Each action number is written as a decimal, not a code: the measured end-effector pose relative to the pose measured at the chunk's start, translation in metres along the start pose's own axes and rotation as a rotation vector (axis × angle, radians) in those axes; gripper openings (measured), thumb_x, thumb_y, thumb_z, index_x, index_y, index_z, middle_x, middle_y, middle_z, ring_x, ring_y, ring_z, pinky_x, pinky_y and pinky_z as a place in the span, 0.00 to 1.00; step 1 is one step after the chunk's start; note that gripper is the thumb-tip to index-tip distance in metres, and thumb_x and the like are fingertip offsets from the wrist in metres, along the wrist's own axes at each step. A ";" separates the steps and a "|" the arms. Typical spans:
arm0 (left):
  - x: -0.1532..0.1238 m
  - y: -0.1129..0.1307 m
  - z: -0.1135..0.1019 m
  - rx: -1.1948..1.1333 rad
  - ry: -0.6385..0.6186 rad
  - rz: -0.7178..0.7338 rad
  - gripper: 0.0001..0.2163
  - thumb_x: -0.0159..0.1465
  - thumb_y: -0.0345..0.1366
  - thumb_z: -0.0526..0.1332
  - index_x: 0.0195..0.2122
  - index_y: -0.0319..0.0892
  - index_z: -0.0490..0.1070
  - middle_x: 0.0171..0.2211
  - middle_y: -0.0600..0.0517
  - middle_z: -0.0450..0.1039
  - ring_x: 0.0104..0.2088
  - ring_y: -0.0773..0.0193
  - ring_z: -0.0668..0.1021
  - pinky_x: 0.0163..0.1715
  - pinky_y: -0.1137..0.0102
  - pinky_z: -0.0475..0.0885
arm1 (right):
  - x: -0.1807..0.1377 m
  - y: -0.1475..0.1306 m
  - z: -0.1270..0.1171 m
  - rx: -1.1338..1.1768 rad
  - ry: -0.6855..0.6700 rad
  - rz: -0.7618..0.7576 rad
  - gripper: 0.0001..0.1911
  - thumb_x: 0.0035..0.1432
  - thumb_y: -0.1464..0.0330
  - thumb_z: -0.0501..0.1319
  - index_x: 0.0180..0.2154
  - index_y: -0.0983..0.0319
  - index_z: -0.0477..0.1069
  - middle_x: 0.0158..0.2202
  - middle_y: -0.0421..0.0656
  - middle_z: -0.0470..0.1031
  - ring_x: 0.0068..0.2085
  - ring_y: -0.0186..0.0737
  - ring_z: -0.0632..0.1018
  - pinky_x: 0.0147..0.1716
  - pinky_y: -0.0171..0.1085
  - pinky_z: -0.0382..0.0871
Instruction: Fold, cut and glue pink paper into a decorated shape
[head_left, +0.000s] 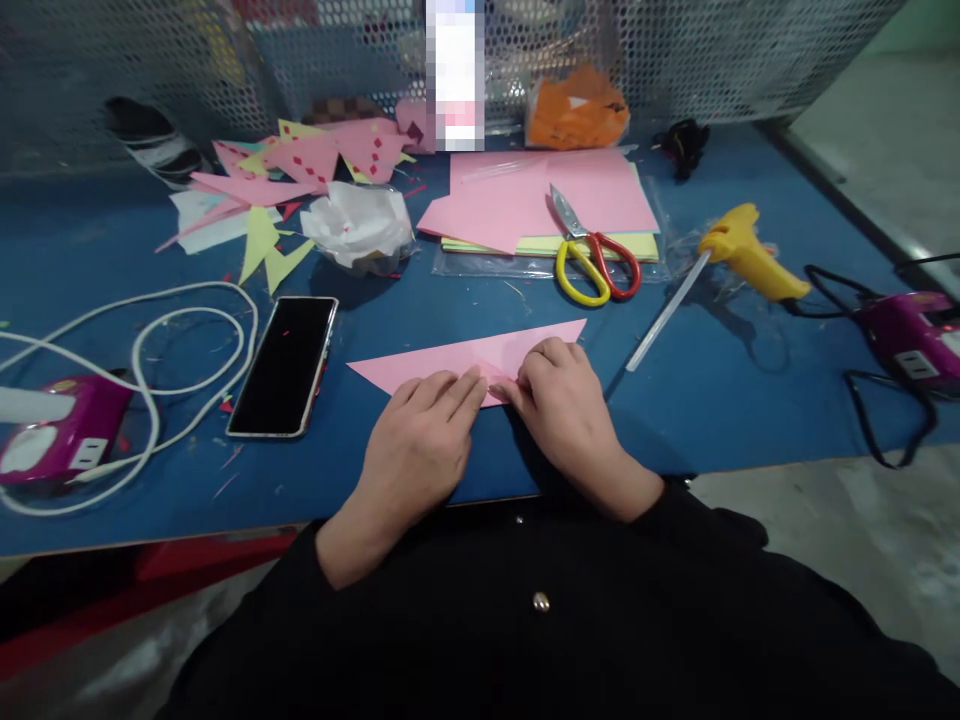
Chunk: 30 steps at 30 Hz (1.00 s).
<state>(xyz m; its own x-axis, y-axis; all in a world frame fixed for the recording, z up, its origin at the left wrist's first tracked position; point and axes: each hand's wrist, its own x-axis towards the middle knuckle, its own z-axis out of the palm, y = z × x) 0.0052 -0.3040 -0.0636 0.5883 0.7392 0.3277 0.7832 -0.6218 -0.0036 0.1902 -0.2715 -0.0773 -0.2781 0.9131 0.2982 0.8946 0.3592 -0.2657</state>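
A folded sheet of pink paper [442, 360] lies near the table's front edge, with a pointed corner at each end. My left hand [424, 435] is closed on its lower edge, fingertips together near the middle and the thumb hidden. Right beside it, my right hand [570, 410] has its fingers curled and pinches the paper by a small raised fold. The hands are close together but apart. Just beyond the paper lie scissors [581, 240] with one yellow and one red handle.
Pink and yellow sheets [540, 195] lie behind the scissors. At right are a yellow glue gun [750, 250] with a clear stick and a purple power socket [915, 340]. At left are a phone [285, 365], a white cable [142, 370], crumpled white paper [360, 225] and pink cut-outs [307, 155].
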 end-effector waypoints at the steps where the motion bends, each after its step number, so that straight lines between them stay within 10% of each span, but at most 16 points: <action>1: 0.000 0.002 0.000 0.003 -0.005 -0.012 0.19 0.67 0.29 0.55 0.57 0.29 0.72 0.58 0.41 0.75 0.52 0.49 0.76 0.49 0.55 0.73 | 0.000 0.000 0.000 0.005 0.004 0.003 0.14 0.67 0.63 0.60 0.31 0.64 0.74 0.36 0.51 0.73 0.39 0.48 0.69 0.38 0.44 0.66; 13: -0.011 0.019 -0.001 0.037 -0.182 -0.136 0.41 0.68 0.64 0.43 0.67 0.32 0.58 0.67 0.39 0.62 0.64 0.44 0.67 0.62 0.48 0.61 | -0.003 0.006 0.003 0.104 0.076 0.006 0.09 0.64 0.67 0.61 0.31 0.63 0.71 0.36 0.50 0.73 0.39 0.48 0.70 0.42 0.47 0.68; 19: -0.010 0.020 -0.001 0.051 -0.227 -0.153 0.41 0.67 0.64 0.46 0.68 0.34 0.56 0.69 0.40 0.60 0.65 0.44 0.66 0.65 0.47 0.55 | -0.026 0.008 -0.008 0.173 0.238 -0.009 0.17 0.66 0.72 0.52 0.54 0.68 0.68 0.53 0.59 0.74 0.54 0.54 0.74 0.52 0.55 0.70; 24: -0.012 0.019 0.000 -0.004 -0.204 -0.134 0.34 0.67 0.53 0.56 0.67 0.34 0.57 0.69 0.40 0.58 0.66 0.43 0.65 0.66 0.45 0.55 | -0.045 -0.006 -0.015 0.161 -0.057 -0.353 0.26 0.69 0.67 0.50 0.64 0.72 0.60 0.63 0.61 0.69 0.65 0.53 0.68 0.61 0.56 0.66; 30: -0.014 0.017 0.002 -0.019 -0.191 -0.105 0.35 0.64 0.48 0.58 0.67 0.32 0.56 0.70 0.38 0.56 0.67 0.40 0.64 0.67 0.43 0.52 | -0.051 -0.012 -0.013 0.083 -0.173 -0.419 0.37 0.71 0.56 0.47 0.66 0.82 0.55 0.68 0.67 0.58 0.70 0.59 0.61 0.65 0.57 0.60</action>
<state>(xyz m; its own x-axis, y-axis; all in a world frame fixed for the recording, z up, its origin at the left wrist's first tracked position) 0.0104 -0.3241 -0.0701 0.5326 0.8347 0.1399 0.8393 -0.5422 0.0398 0.1988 -0.3250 -0.0771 -0.6708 0.7017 0.2401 0.6631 0.7125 -0.2295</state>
